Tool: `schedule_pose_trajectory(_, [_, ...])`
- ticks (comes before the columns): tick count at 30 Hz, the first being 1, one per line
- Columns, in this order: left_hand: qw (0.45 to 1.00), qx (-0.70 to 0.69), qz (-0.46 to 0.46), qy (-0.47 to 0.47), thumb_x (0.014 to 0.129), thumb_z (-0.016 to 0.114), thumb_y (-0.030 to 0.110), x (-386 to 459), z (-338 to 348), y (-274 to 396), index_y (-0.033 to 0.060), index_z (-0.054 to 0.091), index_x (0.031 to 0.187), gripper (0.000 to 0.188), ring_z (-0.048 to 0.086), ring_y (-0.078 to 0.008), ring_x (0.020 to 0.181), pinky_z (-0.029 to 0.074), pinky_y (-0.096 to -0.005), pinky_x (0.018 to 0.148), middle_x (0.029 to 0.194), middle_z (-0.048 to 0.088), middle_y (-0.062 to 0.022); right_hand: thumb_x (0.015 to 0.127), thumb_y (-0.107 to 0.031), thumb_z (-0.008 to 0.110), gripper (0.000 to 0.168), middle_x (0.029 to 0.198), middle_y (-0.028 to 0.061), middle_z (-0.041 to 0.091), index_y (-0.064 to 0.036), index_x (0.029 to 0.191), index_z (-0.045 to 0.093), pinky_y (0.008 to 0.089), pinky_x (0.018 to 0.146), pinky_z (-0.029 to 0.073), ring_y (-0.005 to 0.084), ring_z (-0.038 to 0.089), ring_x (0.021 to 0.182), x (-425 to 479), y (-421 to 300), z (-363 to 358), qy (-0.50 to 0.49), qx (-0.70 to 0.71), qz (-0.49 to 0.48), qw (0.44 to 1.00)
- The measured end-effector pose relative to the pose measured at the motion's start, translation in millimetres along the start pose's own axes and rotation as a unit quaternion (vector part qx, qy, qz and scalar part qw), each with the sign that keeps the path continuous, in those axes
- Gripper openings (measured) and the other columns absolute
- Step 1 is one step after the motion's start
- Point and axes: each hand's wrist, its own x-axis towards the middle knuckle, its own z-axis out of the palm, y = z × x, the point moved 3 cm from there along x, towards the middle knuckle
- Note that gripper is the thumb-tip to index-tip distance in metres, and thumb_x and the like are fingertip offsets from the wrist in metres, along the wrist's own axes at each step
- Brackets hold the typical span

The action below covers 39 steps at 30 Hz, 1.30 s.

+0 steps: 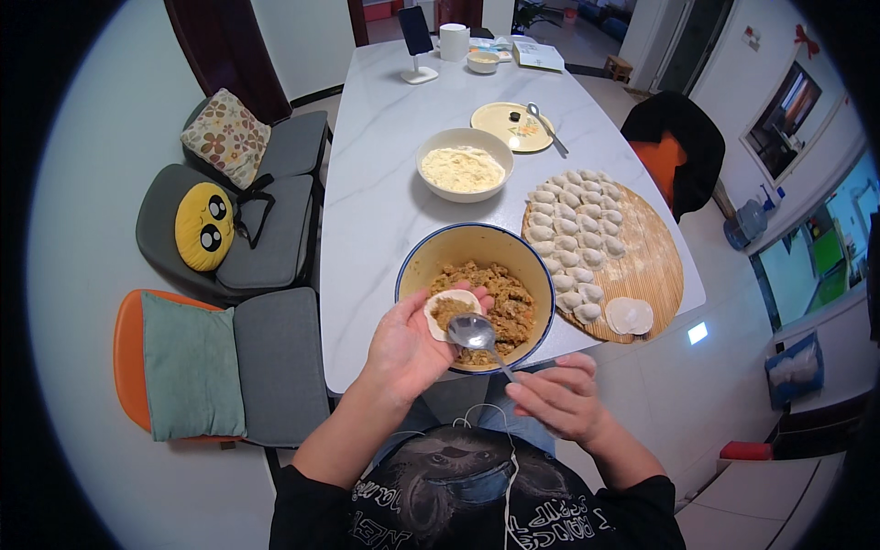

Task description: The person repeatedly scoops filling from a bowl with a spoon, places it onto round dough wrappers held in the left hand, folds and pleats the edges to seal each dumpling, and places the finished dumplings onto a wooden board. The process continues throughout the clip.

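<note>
On the palm of my left hand (411, 346) lies a round dumpling wrapper (436, 330), its fingers cupped beneath. A mound of minced filling (450, 307) sits in the middle of the wrapper. My right hand (560, 399) grips the handle of a metal spoon (473, 331), whose bowl is over the wrapper's right edge. Whether the spoon touches the filling I cannot tell. Below both is a large blue-rimmed basin (412, 265) holding more filling (509, 302). To the right, a round slatted board (653, 234) carries rows of folded dumplings (566, 227) and a few flat wrappers (629, 316).
Behind the basin stands a white bowl of flour (462, 170). A yellow floral tray (495, 117) bears another spoon (546, 127). Farther back are a phone on a stand (416, 41), a paper roll (454, 42) and a small bowl (483, 62). Cushioned chairs (275, 364) line the table's left side.
</note>
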Motion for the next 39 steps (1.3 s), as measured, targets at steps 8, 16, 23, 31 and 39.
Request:
schedule_pose_trajectory(8, [0.999, 0.016, -0.028, -0.018, 0.097, 0.018, 0.027, -4, 8, -6, -0.0113, 0.034, 0.128, 0.051, 0.040, -0.0368, 0.122, 0.031, -0.0448, 0.106, 0.128, 0.042, -0.0284, 0.072, -0.026, 0.070, 0.030, 0.096, -0.0041, 0.065, -0.014, 0.100, 0.067, 0.0296, 0.080, 0.038, 0.0093, 0.053, 0.085, 3, 5, 7, 0.012, 0.012, 0.020, 1.000])
schedule_pose_trajectory(16, [0.999, 0.011, 0.015, -0.036, 0.097, 0.022, 0.027, -3, -5, 1, -0.0093, 0.037, 0.126, 0.049, 0.042, -0.0356, 0.121, 0.032, -0.0433, 0.105, 0.129, 0.043, -0.0254, 0.085, -0.014, 0.057, 0.018, 0.084, 0.0032, 0.065, -0.006, 0.100, 0.064, 0.0323, 0.079, 0.038, 0.0162, 0.053, 0.084, 4, 18, -8, 0.111, 0.185, 0.180, 0.960])
schedule_pose_trajectory(23, [0.998, 0.051, 0.029, -0.029, 0.096, 0.023, 0.023, 0, -1, -11, -0.0074, 0.043, 0.122, 0.045, 0.044, -0.0303, 0.120, 0.032, -0.0413, 0.104, 0.126, 0.048, -0.0223, 0.094, -0.013, 0.043, 0.024, 0.092, 0.0125, 0.059, 0.004, 0.102, 0.058, 0.0267, 0.080, 0.043, 0.0175, 0.060, 0.085, -8, 19, 26, 0.186, 0.507, 0.456, 0.707])
schedule_pose_trajectory(31, [0.991, 0.070, 0.114, -0.004, 0.097, 0.030, 0.020, -2, -9, 1, -0.0061, 0.048, 0.116, 0.037, 0.049, -0.0257, 0.114, 0.036, -0.0370, 0.101, 0.117, 0.054, -0.0177, 0.089, -0.006, 0.047, 0.019, 0.087, 0.0102, 0.063, 0.001, 0.100, 0.061, 0.0302, 0.077, 0.040, 0.0183, 0.054, 0.081, -3, 26, 5, 0.158, 0.295, 0.310, 0.890])
schedule_pose_trajectory(39, [0.990, 0.083, 0.115, -0.014, 0.096, 0.031, 0.019, -2, -9, -5, -0.0035, 0.049, 0.115, 0.035, 0.048, -0.0226, 0.116, 0.033, -0.0347, 0.103, 0.117, 0.055, -0.0151, 0.082, 0.000, 0.054, 0.018, 0.085, 0.0059, 0.064, -0.001, 0.097, 0.062, 0.0318, 0.076, 0.038, 0.0202, 0.051, 0.079, 2, 19, 10, 0.124, 0.238, 0.257, 0.928])
